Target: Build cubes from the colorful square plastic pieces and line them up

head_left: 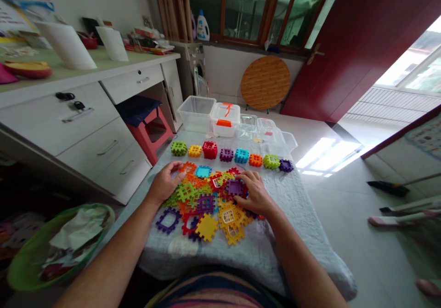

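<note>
Flat plastic building tiles with notched edges lie heaped in the middle of the cloth-covered table. My left hand (164,185) is at the heap's left edge, thumb and fingers apart, beside an orange tile (189,168) and green tiles (186,191). On the right side, my right hand (257,192) curves around the heap with thumb and fingers spread, touching or very near a purple tile (235,187). Yellow tiles (207,227) and a purple frame tile (168,220) lie at the front. Behind the heap stands a row of assembled cubes, including a red one (210,150).
Clear plastic boxes (196,112) stand at the table's far end, one lidded box (225,119) with orange clips. A green basket (20,264) of cloths sits at left, below a white desk (99,138). A red stool (151,131) is partly under the desk.
</note>
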`<action>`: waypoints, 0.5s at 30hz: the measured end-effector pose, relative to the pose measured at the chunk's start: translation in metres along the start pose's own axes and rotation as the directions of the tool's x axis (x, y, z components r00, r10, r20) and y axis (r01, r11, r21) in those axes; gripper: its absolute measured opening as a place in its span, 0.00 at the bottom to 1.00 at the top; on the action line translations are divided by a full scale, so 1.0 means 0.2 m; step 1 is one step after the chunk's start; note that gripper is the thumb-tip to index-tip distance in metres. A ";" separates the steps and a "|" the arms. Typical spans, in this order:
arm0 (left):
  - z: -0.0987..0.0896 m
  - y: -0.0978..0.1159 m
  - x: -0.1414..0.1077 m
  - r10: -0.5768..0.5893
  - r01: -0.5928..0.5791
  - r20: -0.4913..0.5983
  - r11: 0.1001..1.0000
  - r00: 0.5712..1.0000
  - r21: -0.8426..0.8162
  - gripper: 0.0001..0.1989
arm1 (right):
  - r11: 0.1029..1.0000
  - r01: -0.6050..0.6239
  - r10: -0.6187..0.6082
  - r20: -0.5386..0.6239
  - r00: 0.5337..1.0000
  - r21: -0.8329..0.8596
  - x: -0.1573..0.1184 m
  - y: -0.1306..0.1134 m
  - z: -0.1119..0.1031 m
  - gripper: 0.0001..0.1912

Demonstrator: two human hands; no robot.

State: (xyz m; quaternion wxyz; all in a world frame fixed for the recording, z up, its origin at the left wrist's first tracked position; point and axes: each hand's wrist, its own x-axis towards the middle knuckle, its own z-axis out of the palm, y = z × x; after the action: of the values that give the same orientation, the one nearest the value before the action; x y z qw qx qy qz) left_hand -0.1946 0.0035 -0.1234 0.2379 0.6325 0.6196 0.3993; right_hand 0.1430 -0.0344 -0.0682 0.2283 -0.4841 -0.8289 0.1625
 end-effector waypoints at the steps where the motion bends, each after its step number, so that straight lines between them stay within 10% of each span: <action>1: 0.00 0.00 0.00 -0.001 0.001 0.001 1.000 1.000 -0.001 0.26 | 1.000 -0.002 0.002 0.002 1.000 -0.001 0.00 0.00 0.00 0.28; 15: -0.01 0.05 0.00 -0.027 0.027 -0.007 1.000 1.000 0.007 0.28 | 1.000 -0.006 0.006 -0.130 0.991 0.004 -0.02 0.05 -0.13 0.24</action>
State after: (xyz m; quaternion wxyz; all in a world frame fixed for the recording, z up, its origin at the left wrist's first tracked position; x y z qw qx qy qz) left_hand -0.1909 0.0019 -0.1139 0.2388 0.6234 0.6303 0.3963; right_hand 0.1661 -0.0321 -0.0522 0.2824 -0.4958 -0.8104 0.1329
